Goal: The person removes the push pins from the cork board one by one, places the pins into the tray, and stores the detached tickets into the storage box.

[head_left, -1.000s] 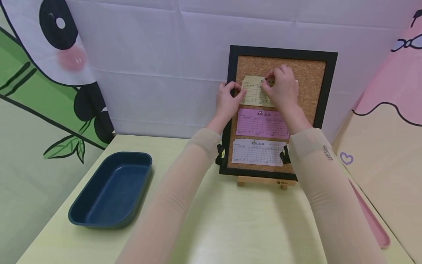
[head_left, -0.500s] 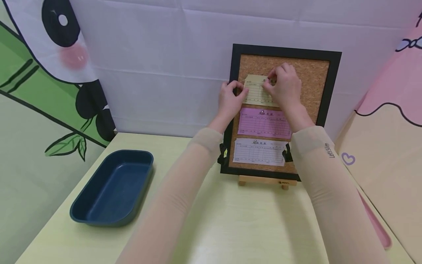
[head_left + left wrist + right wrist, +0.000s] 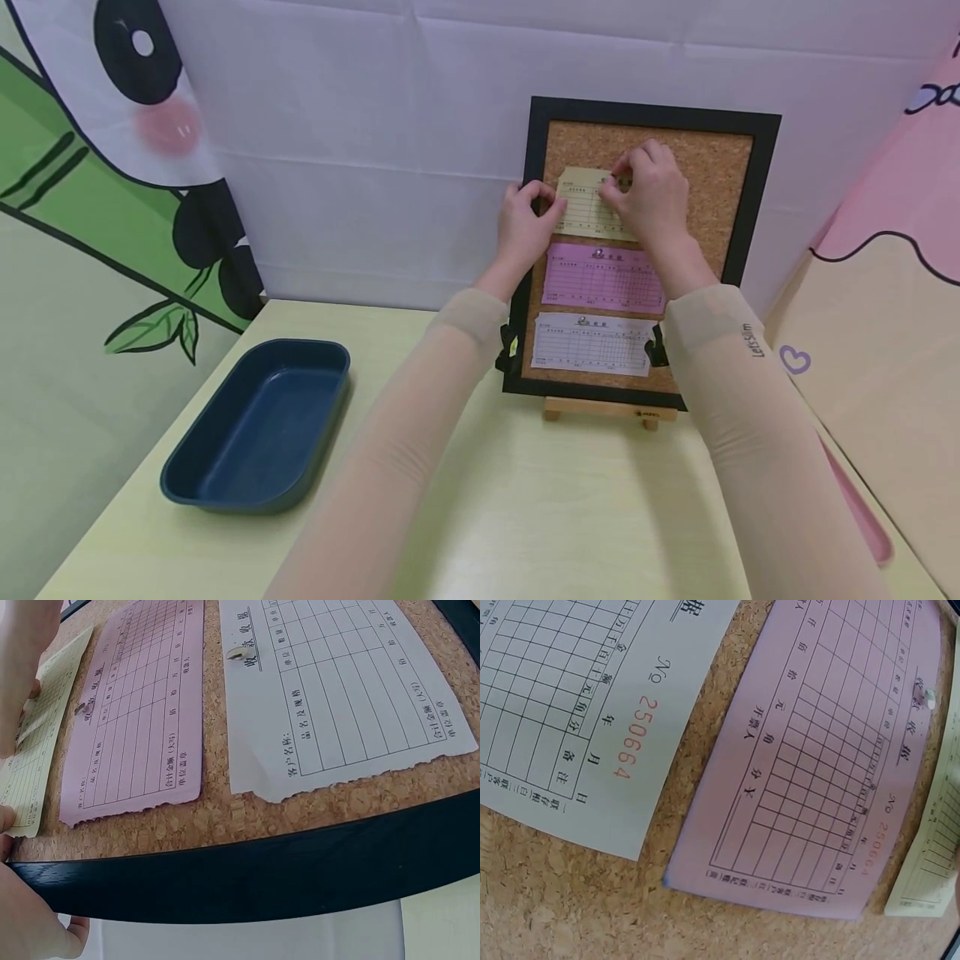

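A black-framed corkboard point(image 3: 708, 192) stands on a small wooden easel point(image 3: 611, 409). On it are a yellow receipt slip point(image 3: 583, 207) at the top, a pink slip point(image 3: 600, 279) below and a white slip point(image 3: 588, 343) lowest. My left hand point(image 3: 523, 223) pinches the yellow slip's left edge with thumb and forefinger; its other fingers reach past the frame. At the yellow slip's top middle, my right hand point(image 3: 654, 196) pinches a small pushpin, mostly hidden by the fingertips. A pin point(image 3: 238, 653) holds the white slip, another pin point(image 3: 930, 699) the pink one.
A deep blue tray point(image 3: 255, 425) sits on the pale table point(image 3: 570, 517) at the left. The edge of a pink object point(image 3: 862, 508) shows beside my right sleeve. Black clips point(image 3: 507, 348) are at the board's lower sides. A white cloth point(image 3: 337, 167) hangs behind.
The head view has shifted slightly, so the board appears a little to the right and higher. Both hands keep about the same place on the yellow slip.
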The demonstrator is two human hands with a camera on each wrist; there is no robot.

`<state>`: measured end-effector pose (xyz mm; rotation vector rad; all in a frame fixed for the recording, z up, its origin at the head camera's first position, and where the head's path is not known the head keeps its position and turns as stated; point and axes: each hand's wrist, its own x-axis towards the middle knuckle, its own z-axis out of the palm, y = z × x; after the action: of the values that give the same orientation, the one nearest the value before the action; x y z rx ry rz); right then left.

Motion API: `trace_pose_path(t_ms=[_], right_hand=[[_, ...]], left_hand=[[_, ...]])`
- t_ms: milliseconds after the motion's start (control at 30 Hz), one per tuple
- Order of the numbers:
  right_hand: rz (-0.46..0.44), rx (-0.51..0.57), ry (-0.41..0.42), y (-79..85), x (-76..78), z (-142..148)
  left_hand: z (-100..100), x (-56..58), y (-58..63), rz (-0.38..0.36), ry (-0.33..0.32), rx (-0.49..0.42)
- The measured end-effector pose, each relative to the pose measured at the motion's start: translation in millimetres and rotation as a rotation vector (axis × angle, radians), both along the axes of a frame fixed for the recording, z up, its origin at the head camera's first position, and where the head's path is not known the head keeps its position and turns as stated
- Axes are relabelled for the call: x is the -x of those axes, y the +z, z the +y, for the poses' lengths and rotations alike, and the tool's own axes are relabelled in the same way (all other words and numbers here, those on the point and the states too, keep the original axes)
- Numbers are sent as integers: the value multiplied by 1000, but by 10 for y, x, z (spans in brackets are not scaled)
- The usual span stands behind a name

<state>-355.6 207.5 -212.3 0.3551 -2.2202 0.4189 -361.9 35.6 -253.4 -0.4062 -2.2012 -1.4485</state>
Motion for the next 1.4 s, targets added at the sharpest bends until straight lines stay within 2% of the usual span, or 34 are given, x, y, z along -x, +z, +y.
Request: trace_pose_path(t_ms=[467, 1067, 1400], right_hand=[[0, 6, 0, -33, 4, 69], [90, -47, 67, -48, 4, 69], [64, -35, 86, -37, 14, 88]], left_hand=[[6, -30, 33, -2, -20, -11], [-35, -44, 29, -27, -49, -59], [-39, -36, 31, -34, -47, -41]])
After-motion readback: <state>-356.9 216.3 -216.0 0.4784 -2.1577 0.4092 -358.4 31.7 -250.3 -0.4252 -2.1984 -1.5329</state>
